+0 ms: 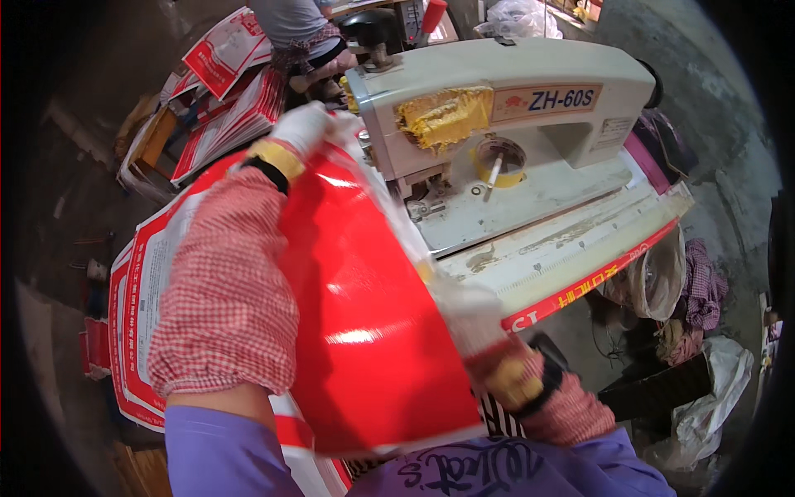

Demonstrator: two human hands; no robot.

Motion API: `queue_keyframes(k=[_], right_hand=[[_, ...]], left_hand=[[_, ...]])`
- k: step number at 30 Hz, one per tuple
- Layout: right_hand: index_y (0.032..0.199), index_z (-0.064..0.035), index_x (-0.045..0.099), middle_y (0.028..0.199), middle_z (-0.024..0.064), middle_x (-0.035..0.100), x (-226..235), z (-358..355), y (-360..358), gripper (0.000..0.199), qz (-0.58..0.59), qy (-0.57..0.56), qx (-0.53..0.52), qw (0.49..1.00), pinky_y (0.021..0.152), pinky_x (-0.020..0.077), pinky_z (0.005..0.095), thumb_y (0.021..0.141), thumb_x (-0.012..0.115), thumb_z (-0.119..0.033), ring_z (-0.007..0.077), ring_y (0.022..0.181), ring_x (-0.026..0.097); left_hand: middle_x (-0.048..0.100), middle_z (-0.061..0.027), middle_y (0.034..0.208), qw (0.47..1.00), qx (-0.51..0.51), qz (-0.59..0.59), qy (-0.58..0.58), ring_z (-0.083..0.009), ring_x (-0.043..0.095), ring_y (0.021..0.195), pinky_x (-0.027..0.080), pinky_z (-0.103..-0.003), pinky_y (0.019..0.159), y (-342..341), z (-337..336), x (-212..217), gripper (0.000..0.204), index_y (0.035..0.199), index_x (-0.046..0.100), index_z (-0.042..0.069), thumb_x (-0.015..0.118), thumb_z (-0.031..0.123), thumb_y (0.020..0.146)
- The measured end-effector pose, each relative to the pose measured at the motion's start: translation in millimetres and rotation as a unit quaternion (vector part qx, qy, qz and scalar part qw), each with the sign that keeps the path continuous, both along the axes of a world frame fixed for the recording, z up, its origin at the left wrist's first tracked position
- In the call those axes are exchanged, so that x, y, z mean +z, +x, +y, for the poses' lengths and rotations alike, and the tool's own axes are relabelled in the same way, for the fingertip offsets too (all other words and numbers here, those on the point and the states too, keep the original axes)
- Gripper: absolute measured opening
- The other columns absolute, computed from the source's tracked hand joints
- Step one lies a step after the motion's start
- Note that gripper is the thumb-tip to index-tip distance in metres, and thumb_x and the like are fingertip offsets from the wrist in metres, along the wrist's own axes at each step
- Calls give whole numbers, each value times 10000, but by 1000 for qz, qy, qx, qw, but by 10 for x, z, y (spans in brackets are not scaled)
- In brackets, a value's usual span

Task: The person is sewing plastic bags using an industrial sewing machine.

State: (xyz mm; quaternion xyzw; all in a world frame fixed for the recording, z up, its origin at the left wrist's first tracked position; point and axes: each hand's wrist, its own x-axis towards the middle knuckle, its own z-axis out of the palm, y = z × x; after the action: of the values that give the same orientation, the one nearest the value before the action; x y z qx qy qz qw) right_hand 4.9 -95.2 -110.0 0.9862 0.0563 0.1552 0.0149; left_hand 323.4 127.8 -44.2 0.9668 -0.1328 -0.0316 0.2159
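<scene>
A glossy red sack [364, 306] with a pale edge slants upright in front of me, left of a white industrial sewing machine [571, 74]. My left hand [302, 132], in a white glove, is closed on the sack's far upper corner, beside the machine's head. Lower down, my gloved right hand [476, 319] lies against the sack's right edge, near the front of the machine bed. Motion smears its fingers, so their grip cannot be made out. Below my left forearm more red and white printed sacks [132, 323] lie flat in a stack.
A roll of yellow tape [499, 161] with a small white stick sits on the machine bed. A red printed strip [592, 282] runs along its front edge. Further piles of sacks [228, 124] and a seated person [298, 33] are at the far left. White plastic [704, 406] lies at the lower right.
</scene>
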Motion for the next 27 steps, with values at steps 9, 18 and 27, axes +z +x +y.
queue_keyframes(k=[9, 18, 27], right_hand=[[914, -47, 657, 829, 184, 660, -95, -33, 824, 315, 105, 342, 124, 926, 613, 511, 440, 819, 522, -315, 373, 722, 639], [797, -117, 660, 704, 47, 622, 304, -382, 1390, 116, 560, 159, 265, 768, 600, 484, 412, 772, 618, -222, 202, 646, 586], [771, -11, 700, 676, 113, 678, 352, -318, 1157, 250, 314, 157, 366, 862, 582, 511, 392, 688, 649, -242, 240, 605, 660]], left_hand=[[661, -172, 886, 917, -125, -141, 351, -370, 620, 853, 484, -387, 770, -1174, -569, 1029, 197, 938, 667, 78, 603, 109, 754], [637, -122, 818, 812, -528, 5, 247, -335, 625, 827, 435, -459, 897, -3173, -1931, 897, 502, 1104, 577, 52, 686, 338, 705], [639, -108, 756, 773, -459, 386, 206, -283, 618, 687, 498, -374, 634, -3133, -1739, 1193, 195, 893, 629, 57, 563, 235, 846]])
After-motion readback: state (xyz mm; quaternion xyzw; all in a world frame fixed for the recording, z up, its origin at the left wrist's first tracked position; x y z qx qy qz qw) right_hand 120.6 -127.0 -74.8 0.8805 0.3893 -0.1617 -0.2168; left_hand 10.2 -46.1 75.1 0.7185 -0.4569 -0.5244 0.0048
